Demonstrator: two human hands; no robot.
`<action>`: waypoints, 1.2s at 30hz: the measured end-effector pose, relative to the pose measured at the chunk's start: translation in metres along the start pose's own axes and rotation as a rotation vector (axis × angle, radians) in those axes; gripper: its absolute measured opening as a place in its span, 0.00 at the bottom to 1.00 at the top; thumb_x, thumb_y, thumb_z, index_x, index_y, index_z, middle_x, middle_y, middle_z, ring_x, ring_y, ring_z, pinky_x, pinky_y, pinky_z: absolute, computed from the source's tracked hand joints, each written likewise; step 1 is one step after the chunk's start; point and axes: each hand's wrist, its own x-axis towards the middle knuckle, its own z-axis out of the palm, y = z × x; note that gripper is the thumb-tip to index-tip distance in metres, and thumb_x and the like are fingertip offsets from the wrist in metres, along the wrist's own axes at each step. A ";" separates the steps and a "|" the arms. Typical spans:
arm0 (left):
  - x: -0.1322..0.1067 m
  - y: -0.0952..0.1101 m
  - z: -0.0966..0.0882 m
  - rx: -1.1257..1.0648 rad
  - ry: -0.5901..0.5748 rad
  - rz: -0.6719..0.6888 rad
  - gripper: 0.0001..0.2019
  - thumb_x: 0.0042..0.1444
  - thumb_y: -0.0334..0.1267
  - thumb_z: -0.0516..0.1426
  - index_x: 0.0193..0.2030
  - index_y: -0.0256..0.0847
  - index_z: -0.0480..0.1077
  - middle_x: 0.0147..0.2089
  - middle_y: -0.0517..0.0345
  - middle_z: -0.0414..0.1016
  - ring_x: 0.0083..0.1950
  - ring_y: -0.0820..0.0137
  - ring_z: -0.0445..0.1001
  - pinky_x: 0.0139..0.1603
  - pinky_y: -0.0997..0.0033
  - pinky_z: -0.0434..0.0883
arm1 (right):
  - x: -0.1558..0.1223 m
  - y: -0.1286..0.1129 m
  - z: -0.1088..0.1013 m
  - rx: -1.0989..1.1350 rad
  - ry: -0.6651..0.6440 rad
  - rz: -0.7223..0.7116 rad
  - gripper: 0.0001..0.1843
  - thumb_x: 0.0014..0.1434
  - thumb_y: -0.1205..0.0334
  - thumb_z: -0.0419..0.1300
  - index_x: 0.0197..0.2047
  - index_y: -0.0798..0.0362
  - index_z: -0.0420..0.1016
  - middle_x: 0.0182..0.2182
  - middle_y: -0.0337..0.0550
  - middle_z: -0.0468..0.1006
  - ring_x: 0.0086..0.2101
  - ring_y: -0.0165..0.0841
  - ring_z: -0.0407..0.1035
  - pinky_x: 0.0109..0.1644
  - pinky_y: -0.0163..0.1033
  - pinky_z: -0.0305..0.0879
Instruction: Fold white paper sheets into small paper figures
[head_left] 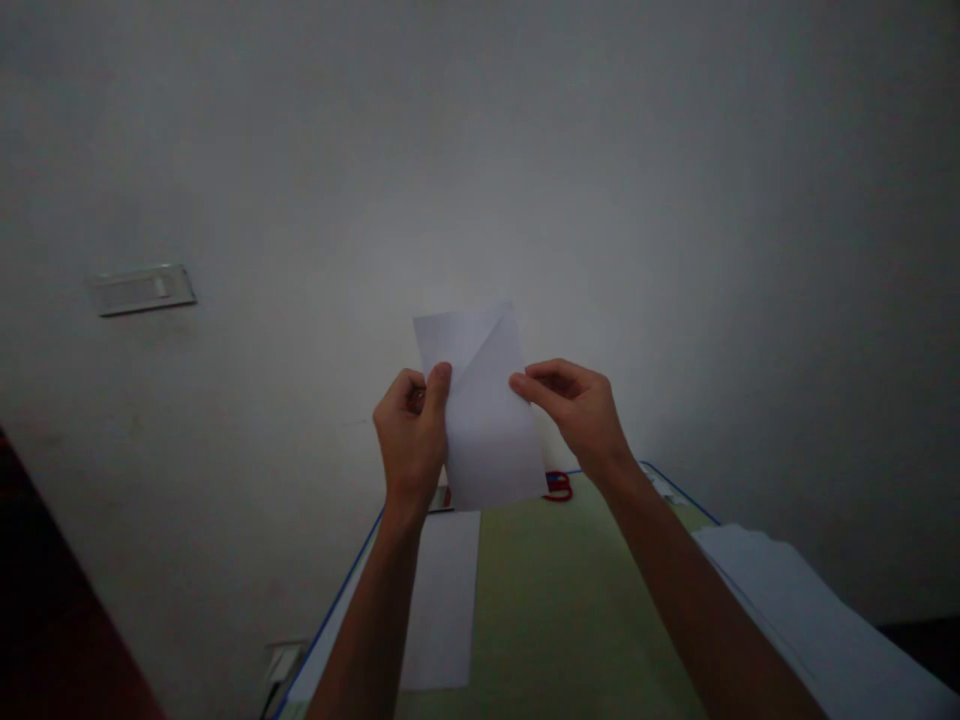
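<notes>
A folded sheet of white paper (491, 440) is held up above the table, with a diagonal edge running across its upper part. My left hand (414, 425) grips its left side, thumb in front and fingers curled behind. At the right edge, my right hand (574, 400) pinches the paper between thumb and fingertips. Behind the lower right corner of the paper, the red handles of a pair of scissors (558, 487) show on the table; the rest is hidden.
The green tabletop (562, 610) has a blue edge and stands against a grey wall (675, 200). One white sheet (440, 600) lies flat at the left. A stack of white paper (817, 610) lies at the right. A switch plate (142, 291) is on the wall.
</notes>
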 end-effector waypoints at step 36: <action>0.001 -0.012 0.000 -0.125 -0.182 -0.134 0.21 0.54 0.58 0.66 0.31 0.38 0.76 0.28 0.56 0.74 0.25 0.73 0.65 0.23 0.75 0.61 | 0.001 0.002 -0.006 -0.021 -0.038 0.045 0.10 0.48 0.54 0.75 0.31 0.50 0.86 0.30 0.42 0.85 0.32 0.34 0.76 0.42 0.43 0.73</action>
